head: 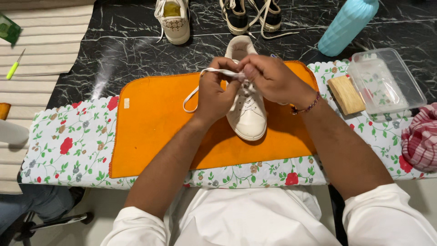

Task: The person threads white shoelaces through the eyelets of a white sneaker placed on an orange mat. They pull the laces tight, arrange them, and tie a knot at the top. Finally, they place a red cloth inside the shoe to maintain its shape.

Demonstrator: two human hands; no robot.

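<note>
Here, left to right:
Far left: a green pen [15, 65] lies on the striped cloth [41, 50], well apart from my hands.
Mat: the floral mat [68, 146] runs across the black marble table [136, 45], with the orange cloth [154, 123] on top of it.
Left hand: my left hand [215, 93] is pinched shut on the white lace [200, 82], which loops out to its left.
Shoe: the white shoe [248, 109] sits on the orange cloth, toe toward me, under both hands.
Right hand: my right hand [269, 78] grips the same lace just above the shoe, fingers closed; a bead bracelet [307, 108] circles the wrist.
Behind: another white shoe [174, 20] and a dark pair [252, 16] stand on the table.
Right: a wooden block [346, 94] touches a clear tub [387, 79]; a blue bottle [348, 25] stands behind, and a red checked rag [421, 136] lies at the edge.
</note>
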